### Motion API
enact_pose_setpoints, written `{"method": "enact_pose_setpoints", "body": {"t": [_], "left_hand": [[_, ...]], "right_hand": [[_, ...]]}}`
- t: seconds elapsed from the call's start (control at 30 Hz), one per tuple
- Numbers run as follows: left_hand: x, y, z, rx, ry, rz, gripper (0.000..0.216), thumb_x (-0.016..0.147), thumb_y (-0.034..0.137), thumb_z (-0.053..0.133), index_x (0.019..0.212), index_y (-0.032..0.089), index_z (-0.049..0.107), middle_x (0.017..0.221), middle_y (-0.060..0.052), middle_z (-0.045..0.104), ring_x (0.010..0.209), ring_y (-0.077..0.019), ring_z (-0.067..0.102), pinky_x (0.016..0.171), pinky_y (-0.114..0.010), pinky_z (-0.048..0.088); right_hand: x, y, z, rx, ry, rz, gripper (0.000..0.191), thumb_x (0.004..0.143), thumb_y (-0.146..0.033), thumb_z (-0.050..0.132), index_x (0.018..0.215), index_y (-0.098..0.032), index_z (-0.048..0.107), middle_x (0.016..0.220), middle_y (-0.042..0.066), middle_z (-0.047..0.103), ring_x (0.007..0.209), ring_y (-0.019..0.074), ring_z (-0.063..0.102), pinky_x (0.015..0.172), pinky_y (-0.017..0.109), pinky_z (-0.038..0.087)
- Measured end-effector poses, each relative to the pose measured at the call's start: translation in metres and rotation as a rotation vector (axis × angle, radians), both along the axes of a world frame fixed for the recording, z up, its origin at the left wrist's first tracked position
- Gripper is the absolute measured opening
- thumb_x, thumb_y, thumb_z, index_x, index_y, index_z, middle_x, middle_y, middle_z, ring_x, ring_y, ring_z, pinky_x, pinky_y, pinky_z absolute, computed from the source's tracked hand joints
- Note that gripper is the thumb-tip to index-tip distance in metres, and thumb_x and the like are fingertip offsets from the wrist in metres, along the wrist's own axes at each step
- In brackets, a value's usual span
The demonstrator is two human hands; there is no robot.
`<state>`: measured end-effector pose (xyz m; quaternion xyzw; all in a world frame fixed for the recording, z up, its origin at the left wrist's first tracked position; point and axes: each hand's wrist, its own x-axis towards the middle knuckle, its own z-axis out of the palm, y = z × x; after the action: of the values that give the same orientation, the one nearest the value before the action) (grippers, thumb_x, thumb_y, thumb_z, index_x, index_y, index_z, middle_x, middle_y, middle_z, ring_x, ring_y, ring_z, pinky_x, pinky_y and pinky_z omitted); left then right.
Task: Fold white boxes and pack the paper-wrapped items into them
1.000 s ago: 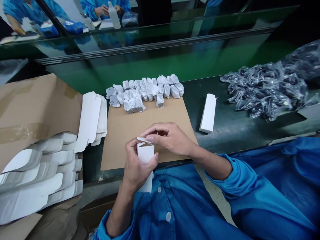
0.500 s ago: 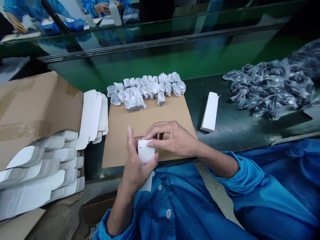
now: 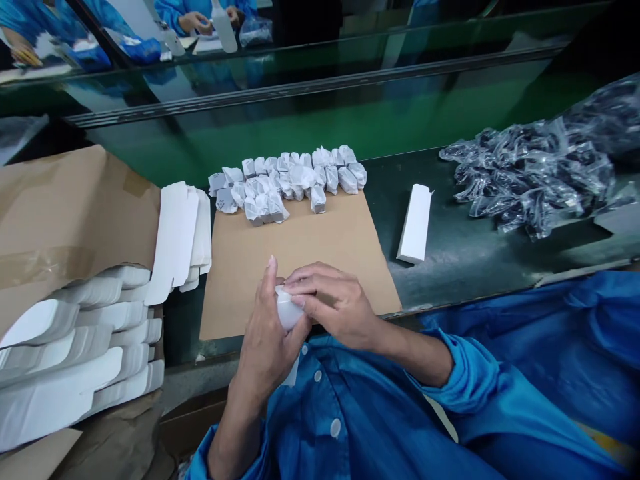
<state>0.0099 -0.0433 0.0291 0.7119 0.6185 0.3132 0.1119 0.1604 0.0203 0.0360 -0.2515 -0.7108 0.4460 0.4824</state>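
Observation:
My left hand [image 3: 267, 333] is wrapped round a small upright white carton [image 3: 289, 313], held over the near edge of a brown cardboard sheet [image 3: 300, 250]. My right hand [image 3: 333, 300] lies over the carton's top end, fingers pressing down on its flap. Most of the carton is hidden by both hands. Several small white wrapped packets [image 3: 290, 181] lie in a row at the sheet's far edge.
One closed white carton [image 3: 415, 223] lies on the dark bench to the right. Flat white carton blanks [image 3: 75, 340] are stacked at left beside a brown box flap [image 3: 65, 213]. Black items in clear bags [image 3: 540, 173] are heaped at right. Other people's hands [image 3: 193, 21] work beyond the green conveyor.
My right hand has moved down and pressed the carton's open top flap shut. Both hands with the carton have dropped slightly toward my body.

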Motion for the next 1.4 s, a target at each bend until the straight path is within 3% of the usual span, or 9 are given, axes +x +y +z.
{"method": "enact_pose_setpoints", "body": {"t": [0.23, 0.47, 0.57, 0.77, 1.03, 1.17, 1.23, 1.3, 1.4], "left_hand": [[0.002, 0.0, -0.001, -0.018, -0.113, 0.002, 0.082, 0.092, 0.034, 0.058, 0.157, 0.027, 0.008, 0.153, -0.018, 0.039, 0.133, -0.03, 0.051, 0.1, -0.045, 0.052], [-0.004, 0.008, -0.015, -0.136, -0.287, 0.063, 0.081, 0.09, 0.038, 0.059, 0.155, 0.024, 0.014, 0.158, -0.017, 0.031, 0.142, -0.0302, 0.04, 0.11, -0.047, 0.044], [-0.007, 0.009, -0.014, -0.156, -0.334, 0.078, 0.084, 0.088, 0.041, 0.061, 0.155, 0.021, 0.015, 0.159, -0.018, 0.028, 0.144, -0.0321, 0.037, 0.11, -0.047, 0.044], [-0.007, 0.01, -0.001, -0.123, -0.317, 0.064, 0.086, 0.088, 0.039, 0.062, 0.156, 0.022, 0.012, 0.161, -0.018, 0.025, 0.144, -0.0309, 0.036, 0.111, -0.045, 0.044], [-0.007, 0.008, -0.006, -0.179, -0.375, 0.017, 0.088, 0.086, 0.038, 0.064, 0.156, 0.023, 0.013, 0.156, -0.017, 0.034, 0.139, -0.029, 0.044, 0.11, -0.045, 0.044], [-0.008, 0.023, -0.013, -0.212, -0.553, 0.111, 0.082, 0.08, 0.041, 0.071, 0.149, 0.022, 0.031, 0.146, -0.016, 0.046, 0.13, -0.0297, 0.052, 0.104, -0.044, 0.049], [-0.011, 0.038, -0.021, -0.186, -0.764, 0.256, 0.068, 0.084, 0.044, 0.065, 0.142, 0.021, 0.039, 0.129, -0.015, 0.058, 0.113, -0.0269, 0.063, 0.095, -0.042, 0.055], [-0.018, 0.053, -0.032, -0.102, -0.921, 0.395, 0.054, 0.092, 0.045, 0.05, 0.138, 0.02, 0.039, 0.116, -0.013, 0.063, 0.104, -0.0242, 0.067, 0.089, -0.041, 0.057], [-0.031, 0.064, -0.044, 0.01, -0.842, 0.465, 0.045, 0.093, 0.04, 0.047, 0.134, 0.021, 0.045, 0.129, -0.013, 0.058, 0.124, -0.0267, 0.056, 0.107, -0.047, 0.045]], "right_hand": [[-0.003, 0.003, -0.01, 0.333, -0.066, -0.033, 0.018, 0.093, -0.027, 0.061, 0.104, -0.014, 0.067, 0.107, 0.012, 0.07, 0.104, 0.0175, 0.066, 0.092, 0.032, 0.055], [-0.007, 0.025, -0.013, 0.556, -0.448, 0.082, 0.023, 0.099, -0.027, 0.044, 0.092, -0.018, 0.065, 0.108, 0.01, 0.07, 0.097, 0.0189, 0.065, 0.083, 0.031, 0.052], [-0.011, 0.027, -0.012, 0.502, -0.44, 0.124, 0.025, 0.1, -0.03, 0.044, 0.098, -0.018, 0.065, 0.109, 0.01, 0.07, 0.101, 0.0186, 0.065, 0.087, 0.032, 0.052], [-0.017, 0.019, -0.007, 0.22, -0.068, 0.099, 0.022, 0.096, -0.025, 0.055, 0.109, -0.013, 0.068, 0.112, 0.014, 0.068, 0.11, 0.016, 0.064, 0.096, 0.03, 0.052], [-0.015, 0.012, -0.018, 0.268, -0.164, 0.075, 0.023, 0.097, -0.025, 0.05, 0.105, -0.016, 0.07, 0.112, 0.012, 0.07, 0.111, 0.0173, 0.065, 0.095, 0.033, 0.054], [-0.008, 0.033, -0.01, 0.147, -0.237, 0.177, 0.027, 0.098, -0.033, 0.05, 0.113, -0.018, 0.067, 0.121, 0.009, 0.068, 0.115, 0.0168, 0.063, 0.097, 0.033, 0.052], [-0.002, 0.061, -0.001, 0.058, -0.428, 0.054, 0.031, 0.098, -0.037, 0.051, 0.121, -0.021, 0.062, 0.12, 0.008, 0.069, 0.107, 0.0183, 0.066, 0.09, 0.034, 0.053], [0.003, 0.094, 0.004, 0.007, -0.712, -0.254, 0.036, 0.097, -0.04, 0.051, 0.125, -0.019, 0.058, 0.112, 0.011, 0.07, 0.099, 0.0234, 0.067, 0.086, 0.038, 0.052], [0.003, 0.135, 0.0, 0.007, -0.996, -0.517, 0.035, 0.093, -0.037, 0.055, 0.119, -0.014, 0.057, 0.101, 0.017, 0.071, 0.098, 0.0326, 0.065, 0.085, 0.044, 0.046]]}}
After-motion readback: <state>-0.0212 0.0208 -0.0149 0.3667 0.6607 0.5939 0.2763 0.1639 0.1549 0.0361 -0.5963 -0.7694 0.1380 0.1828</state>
